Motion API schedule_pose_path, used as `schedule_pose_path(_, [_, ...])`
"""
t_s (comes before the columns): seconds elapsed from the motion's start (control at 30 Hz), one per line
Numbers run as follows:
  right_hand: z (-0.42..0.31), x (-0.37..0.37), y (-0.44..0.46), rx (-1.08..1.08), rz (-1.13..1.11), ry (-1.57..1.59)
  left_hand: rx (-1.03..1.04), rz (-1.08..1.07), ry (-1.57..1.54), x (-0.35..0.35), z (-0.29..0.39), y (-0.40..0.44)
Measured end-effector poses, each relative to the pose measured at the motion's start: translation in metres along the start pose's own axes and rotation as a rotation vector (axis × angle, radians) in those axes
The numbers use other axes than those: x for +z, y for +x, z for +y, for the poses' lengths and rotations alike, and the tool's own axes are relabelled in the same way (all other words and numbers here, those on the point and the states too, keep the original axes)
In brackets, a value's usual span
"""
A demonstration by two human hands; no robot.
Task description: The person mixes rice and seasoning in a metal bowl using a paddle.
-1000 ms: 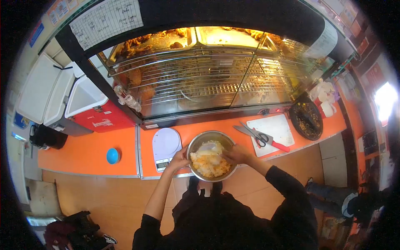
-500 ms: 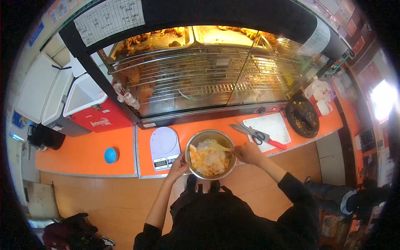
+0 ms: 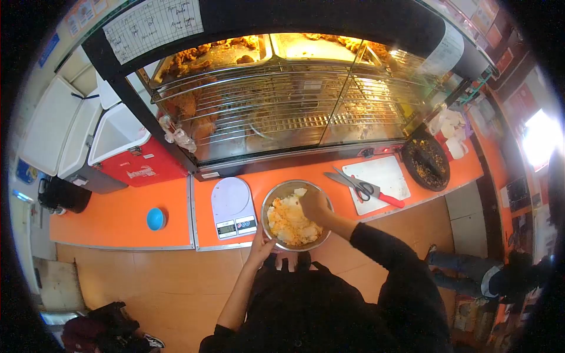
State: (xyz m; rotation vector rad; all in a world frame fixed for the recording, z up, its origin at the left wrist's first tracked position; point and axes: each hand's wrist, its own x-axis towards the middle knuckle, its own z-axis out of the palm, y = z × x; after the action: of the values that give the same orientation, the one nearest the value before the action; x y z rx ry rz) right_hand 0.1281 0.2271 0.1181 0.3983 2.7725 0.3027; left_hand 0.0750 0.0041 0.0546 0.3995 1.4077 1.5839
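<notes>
A round steel mixing bowl (image 3: 266, 197) holds orange-coloured rice (image 3: 288, 226) with paler, whitish clumps among it. My left hand (image 3: 260, 247) grips the bowl's rim at the lower left, thumb towards the edge. Over the right side of the bowl is my right hand (image 3: 315, 207), its fingers closed and turned down towards the rice. It holds what looks like a pale rice paddle, now mostly hidden behind the hand. Just left of the bowl lies a white digital kitchen scale (image 3: 231, 199) with nothing on its plate.
Right of the bowl, scissors (image 3: 364, 188) and a red-handled knife (image 3: 388, 200) lie on a white cutting board (image 3: 385, 176). Further right is a dark stone mortar (image 3: 425, 165). A blue bowl (image 3: 156, 219) sits left on the orange counter (image 3: 118, 217). A glass food warmer (image 3: 282, 154) stands behind.
My right hand has moved from the bowl's right rim inward over the rice, turning downward and covering the paddle. My left hand has shifted slightly down along the rim.
</notes>
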Motion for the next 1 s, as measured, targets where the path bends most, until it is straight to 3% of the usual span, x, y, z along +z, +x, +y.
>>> schedule_pose_path(0.03, [0.015,0.009,0.001,-0.105,0.207,0.100,0.002,-0.001,0.001,-0.001,-0.002,-0.001])
schedule_pose_path(0.07, [0.019,0.009,-0.003,-0.105,0.209,0.096,0.035,0.014,0.017,-0.001,-0.005,0.000])
schedule_pose_path(0.13, [0.025,-0.031,-0.024,0.013,-0.023,0.232,0.070,0.038,0.019,0.002,-0.017,0.003])
schedule_pose_path(0.2, [0.004,-0.013,-0.036,0.026,0.005,0.164,0.181,0.098,0.155,0.002,-0.025,0.004])
schedule_pose_path(0.33, [-0.038,0.027,-0.023,0.183,0.044,0.137,0.106,0.124,0.059,0.015,-0.027,0.000])
schedule_pose_path(0.37, [-0.038,0.036,-0.021,0.139,0.142,0.173,0.159,0.119,0.106,0.008,-0.053,0.009])
schedule_pose_path(0.43, [-0.019,0.025,-0.021,0.144,0.095,0.238,0.216,0.113,0.159,0.005,-0.061,0.012])
schedule_pose_path(0.47, [-0.006,0.017,-0.024,0.146,0.047,0.295,0.368,0.105,0.243,0.007,-0.063,0.015])
schedule_pose_path(0.5, [0.001,0.006,-0.043,0.100,0.189,0.175,0.445,0.103,0.282,0.012,-0.056,0.012])
schedule_pose_path(0.53, [0.005,-0.002,-0.054,0.097,0.190,0.171,0.523,0.104,0.320,0.017,-0.049,0.010])
schedule_pose_path(0.6, [0.008,-0.008,-0.068,0.187,0.187,0.211,0.077,0.047,-0.170,0.030,-0.023,-0.007])
schedule_pose_path(0.73, [-0.002,0.072,-0.027,0.127,0.418,0.199,0.269,0.114,0.016,0.032,-0.012,-0.006])
schedule_pose_path(0.83, [-0.003,0.083,-0.001,0.040,0.288,0.269,0.115,0.067,0.067,0.007,-0.028,0.007])
schedule_pose_path(0.9, [0.000,0.064,-0.014,-0.155,0.171,0.280,0.202,0.010,0.042,-0.005,-0.030,0.015])
schedule_pose_path(0.93, [0.002,0.061,-0.022,-0.151,0.167,0.281,0.198,0.007,0.041,-0.003,-0.021,0.014])
schedule_pose_path(1.0, [0.009,0.056,-0.041,-0.341,0.341,0.207,0.023,0.052,-0.086,0.003,-0.002,0.007])
